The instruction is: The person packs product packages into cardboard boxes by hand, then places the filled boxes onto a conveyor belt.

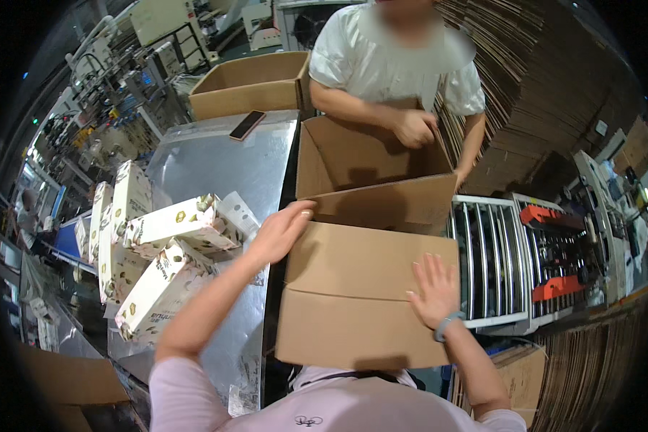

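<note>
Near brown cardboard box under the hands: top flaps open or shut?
Shut. The brown cardboard box has its top flaps folded flat; the left hand and right hand rest on them. Sealing: cannot tell.

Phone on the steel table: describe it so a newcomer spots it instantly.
Start at the shiny steel table on the person's left, beside the line of brown cartons. Follow it to its far end, just before the open empty carton. The phone lies flat there near the table's edge: a slim dark slab with a reddish-brown tint, unlike the pale printed product boxes heaped at the near left.
</note>
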